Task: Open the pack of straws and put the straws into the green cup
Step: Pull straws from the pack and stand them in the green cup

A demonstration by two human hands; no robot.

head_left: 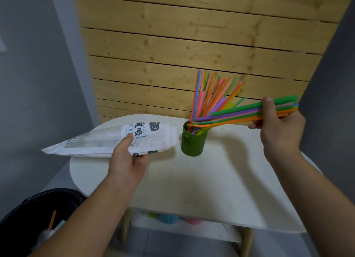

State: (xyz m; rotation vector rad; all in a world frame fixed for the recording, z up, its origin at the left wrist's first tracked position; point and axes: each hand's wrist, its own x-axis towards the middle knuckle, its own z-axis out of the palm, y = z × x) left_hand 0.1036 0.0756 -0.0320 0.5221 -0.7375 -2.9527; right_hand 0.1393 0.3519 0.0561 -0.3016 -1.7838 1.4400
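On the white rounded tabletop (211,179), near the back edge, stands the small cylindrical green cup (194,143), upright. It is already stuffed with a fan of thin multicoloured plastic straws (209,95) leaning back and to the right. A second bunch of coloured straws (240,114) lies almost level, with its left tips at the cup mouth. The right hand (278,128) pinches this bunch near its far end, thumb on top and fingers curled under.

The left hand (126,156) grips the flat white-and-clear plastic straw pack (107,141), held above the table just left of the cup. Thumb is on the printed face, and the open end points at the cup.

Step in hand, as I judge it: seating the last bunch. Best to raise the right wrist so the bunch tilts steeply, aim its tips into the free gap at the rim, then let go low. The light cup could tip.

Hard to tell: whether the pack is fully empty, and how deep the bunch tips sit. Left fingers are hidden under the pack. The black bin (38,218) at lower left is cut off.
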